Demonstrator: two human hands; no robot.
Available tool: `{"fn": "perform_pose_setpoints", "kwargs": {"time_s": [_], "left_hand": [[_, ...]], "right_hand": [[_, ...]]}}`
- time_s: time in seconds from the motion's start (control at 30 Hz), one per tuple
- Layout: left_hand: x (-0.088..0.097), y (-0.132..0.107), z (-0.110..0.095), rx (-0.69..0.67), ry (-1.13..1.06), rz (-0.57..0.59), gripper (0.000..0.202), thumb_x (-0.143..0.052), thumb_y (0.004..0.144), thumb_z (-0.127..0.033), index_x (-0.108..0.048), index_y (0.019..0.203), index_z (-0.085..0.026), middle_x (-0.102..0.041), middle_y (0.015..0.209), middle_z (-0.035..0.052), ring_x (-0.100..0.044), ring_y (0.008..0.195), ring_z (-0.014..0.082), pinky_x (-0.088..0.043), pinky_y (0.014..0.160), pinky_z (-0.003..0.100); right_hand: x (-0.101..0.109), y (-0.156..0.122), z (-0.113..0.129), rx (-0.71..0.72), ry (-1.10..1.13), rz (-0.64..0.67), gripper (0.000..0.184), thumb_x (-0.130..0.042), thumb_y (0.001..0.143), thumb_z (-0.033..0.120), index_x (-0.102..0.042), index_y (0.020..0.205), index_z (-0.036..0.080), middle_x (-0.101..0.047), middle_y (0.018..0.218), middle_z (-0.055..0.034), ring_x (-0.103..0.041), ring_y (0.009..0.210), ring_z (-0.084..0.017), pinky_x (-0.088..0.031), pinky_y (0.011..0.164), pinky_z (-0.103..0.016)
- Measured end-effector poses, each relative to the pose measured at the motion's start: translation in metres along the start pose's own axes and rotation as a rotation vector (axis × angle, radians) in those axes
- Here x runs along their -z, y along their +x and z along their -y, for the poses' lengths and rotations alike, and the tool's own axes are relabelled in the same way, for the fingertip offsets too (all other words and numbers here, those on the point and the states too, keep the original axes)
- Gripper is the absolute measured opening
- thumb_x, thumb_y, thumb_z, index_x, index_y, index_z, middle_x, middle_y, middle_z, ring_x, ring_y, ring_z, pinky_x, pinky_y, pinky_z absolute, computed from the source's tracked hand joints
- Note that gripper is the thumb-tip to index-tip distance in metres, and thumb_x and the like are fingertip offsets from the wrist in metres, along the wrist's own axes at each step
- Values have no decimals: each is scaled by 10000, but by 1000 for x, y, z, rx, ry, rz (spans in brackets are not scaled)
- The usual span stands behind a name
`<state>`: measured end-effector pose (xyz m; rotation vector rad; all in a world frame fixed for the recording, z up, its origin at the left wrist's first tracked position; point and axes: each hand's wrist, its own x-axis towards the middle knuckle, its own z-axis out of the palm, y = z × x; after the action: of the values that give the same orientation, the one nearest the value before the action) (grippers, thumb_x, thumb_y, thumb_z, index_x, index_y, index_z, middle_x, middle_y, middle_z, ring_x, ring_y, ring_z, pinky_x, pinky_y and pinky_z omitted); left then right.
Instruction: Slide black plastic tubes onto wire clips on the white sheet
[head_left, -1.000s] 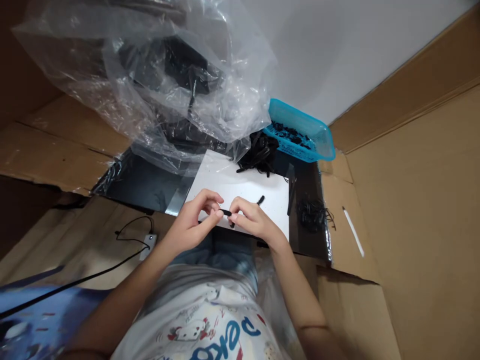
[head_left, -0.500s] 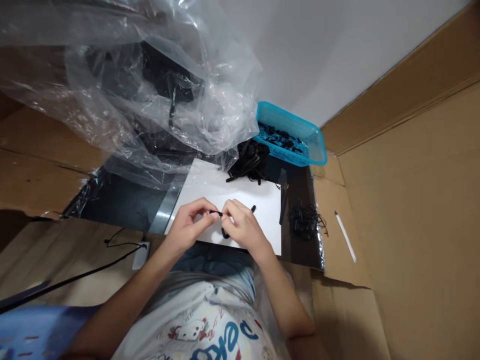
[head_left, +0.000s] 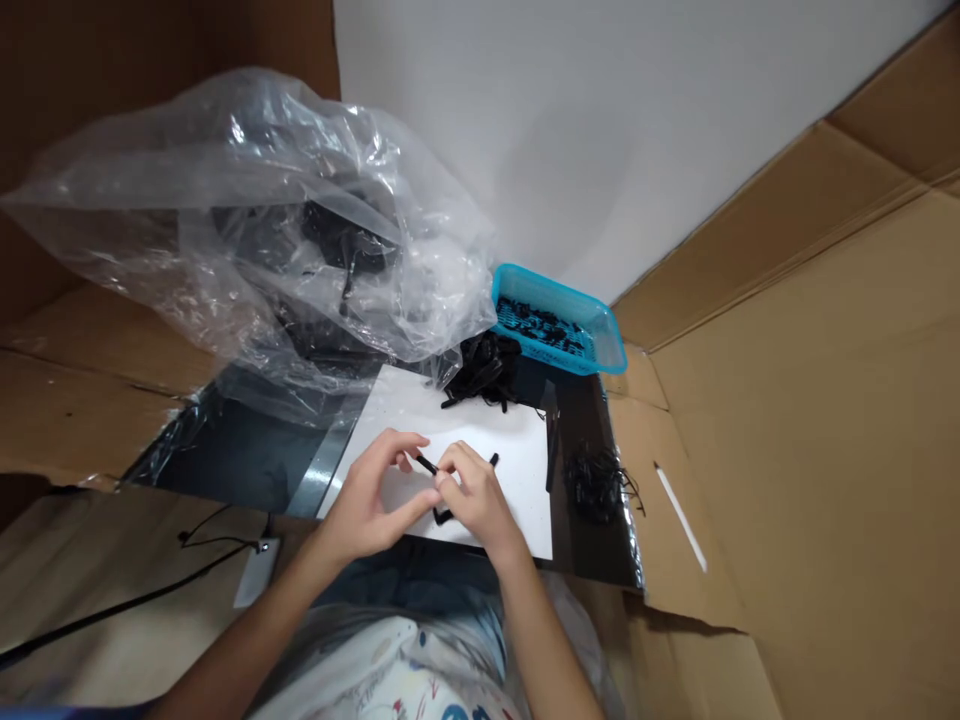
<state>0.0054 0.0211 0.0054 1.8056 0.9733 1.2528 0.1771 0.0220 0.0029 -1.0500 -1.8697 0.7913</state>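
My left hand (head_left: 373,497) and my right hand (head_left: 472,497) meet over a white sheet (head_left: 517,440) on a dark tabletop (head_left: 240,450). Both pinch a thin black strap (head_left: 429,467); its free end sticks out past my right hand and another bit shows below the fingers. The fingers of both hands are curled closed round the strap. A heap of similar black straps (head_left: 480,370) lies at the far edge of the sheet.
A turquoise basket (head_left: 592,335) with small black parts stands at the back. A big clear plastic bag (head_left: 247,230) with dark items fills the left. A tangle of thin black threads (head_left: 596,485) lies right of the sheet. Cardboard walls surround the table.
The view tilted up, so everything sits lower in the picture. My hands have drawn closer together on the strap, and my right fingers have shifted along it.
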Motion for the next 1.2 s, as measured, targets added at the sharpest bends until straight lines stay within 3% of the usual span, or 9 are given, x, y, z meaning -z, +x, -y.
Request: {"fn": "perform_pose_setpoints", "kwargs": {"time_s": [0.13, 0.23, 0.37, 0.47, 0.67, 0.83, 0.97, 1.1, 1.2], "left_hand": [[4, 0, -4, -157, 179, 74, 96, -574, 896, -146, -633, 956, -192, -588, 849, 19, -559, 800, 148, -427, 742, 263], [-1, 0, -4, -156, 197, -4, 95, -568, 896, -149, -650, 886, -195, -605, 812, 16, -560, 781, 158, -407, 741, 285], [-4, 3, -1, 113, -139, -301, 198, -517, 934, -283, -583, 769, -195, -569, 759, 8, -533, 722, 152, -412, 683, 267], [5, 9, 4, 222, -248, -518, 173, -561, 901, -372, -543, 843, -210, -549, 764, -6, -530, 705, 147, -413, 669, 254], [21, 9, 16, 65, 478, -109, 225, -628, 824, -359, -602, 961, -183, -621, 841, 54, -578, 815, 237, -416, 764, 341], [-4, -1, 7, 189, 199, 107, 201, -528, 901, -366, -564, 922, -169, -625, 816, 45, -598, 774, 197, -455, 727, 299], [-22, 0, 0, 218, 143, 73, 176, -572, 845, -339, -550, 786, -175, -611, 756, 31, -576, 720, 184, -444, 689, 285], [-26, 6, -2, 210, 131, 10, 153, -596, 792, -288, -539, 705, -176, -572, 686, 10, -546, 677, 172, -416, 664, 279], [-23, 8, -3, 292, -85, -55, 176, -607, 784, -327, -543, 714, -179, -547, 637, -10, -526, 626, 158, -411, 629, 268]], "right_hand": [[1, 1, 3, 44, 18, 30, 150, -428, 863, 169, -411, 718, 201, -461, 723, -3, -464, 710, -154, -372, 681, -273], [2, 1, 7, 44, 29, 59, 153, -425, 860, 175, -417, 709, 203, -474, 725, -6, -474, 706, -153, -389, 688, -277], [-1, -1, 4, -78, 114, 29, 141, -452, 811, 217, -434, 672, 205, -499, 698, -15, -499, 710, -165, -398, 690, -292], [-3, -4, -6, -248, 213, -13, 149, -458, 825, 279, -449, 695, 206, -552, 648, -10, -528, 626, -155, -394, 609, -277], [-6, 2, -21, -392, 273, -26, 180, -479, 844, 340, -461, 726, 204, -510, 517, 28, -478, 458, -126, -323, 457, -228], [-12, 7, -14, -384, 248, -38, 229, -492, 851, 397, -465, 728, 206, -503, 593, 19, -502, 548, -138, -375, 540, -244], [-7, 5, 3, -379, 185, -47, 271, -409, 935, 443, -494, 827, 209, -556, 734, -3, -549, 687, -155, -404, 657, -259], [0, 4, 11, -420, 130, -9, 371, -403, 936, 540, -502, 1078, 212, -556, 684, 16, -563, 650, -174, -406, 634, -274], [2, 3, 4, -439, 204, 29, 347, -431, 918, 534, -506, 1021, 211, -562, 683, 15, -558, 644, -166, -405, 631, -271]]}}
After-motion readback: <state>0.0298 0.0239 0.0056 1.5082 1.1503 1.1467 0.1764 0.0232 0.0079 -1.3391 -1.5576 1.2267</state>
